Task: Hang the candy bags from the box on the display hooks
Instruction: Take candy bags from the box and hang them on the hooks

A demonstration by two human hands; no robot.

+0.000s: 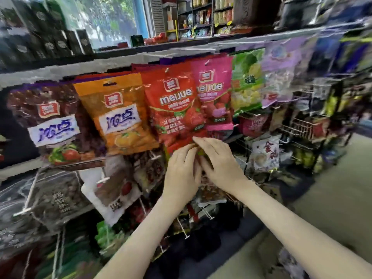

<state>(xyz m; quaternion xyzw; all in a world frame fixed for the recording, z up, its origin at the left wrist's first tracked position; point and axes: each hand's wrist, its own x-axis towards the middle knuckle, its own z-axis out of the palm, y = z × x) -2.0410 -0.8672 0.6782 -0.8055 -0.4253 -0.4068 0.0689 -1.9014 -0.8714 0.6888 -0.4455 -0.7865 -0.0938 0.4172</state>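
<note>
Both hands meet just under the bottom edge of the red bag (177,109). The left hand (182,174) and right hand (219,164) press together with fingers curled inward, pinching something small and red between them at the top of a packet in the second row; the frame is smeared there, so what they grip is probably a bag's header, though I cannot tell for sure. The fingertips (196,140) of the right hand touch the red bag's lower edge.

That red bag hangs from a hook in the top row of the rack (302,125), overlapping the pink bag (216,93) to its right. Left of it hangs the orange bag (118,115), and at the rack's left end the brown bag (54,125). Right of the pink one come a green bag (246,81) and a lilac bag (279,71), toward the rack's right end.

Below the hands, white hooks (184,231) stick out of the lower rows with dark packets on them. A white bag (112,192) hangs tilted under the orange one. A shelf (120,59) runs along the rack's top edge.
</note>
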